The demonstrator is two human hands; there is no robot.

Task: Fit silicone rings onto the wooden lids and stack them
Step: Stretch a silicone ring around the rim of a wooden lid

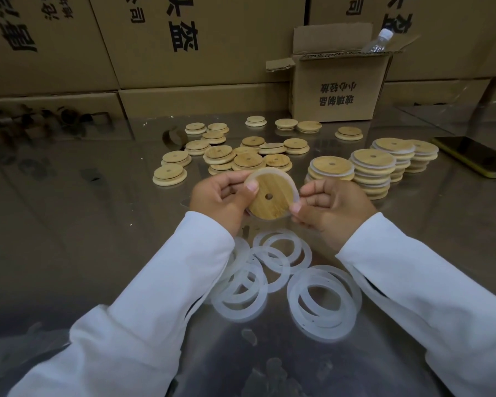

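White sleeves (155, 296) frame loose silicone rings (324, 299) on the surface (69, 224); beyond, left hand (221, 196) and right hand (332, 207) each pinch the wooden lid (269, 199) by its edge, a ring (281, 171) stretched round it. Thumbs should seat it evenly all round before stacking

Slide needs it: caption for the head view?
Left hand and right hand fit a silicone ring onto a wooden lid.
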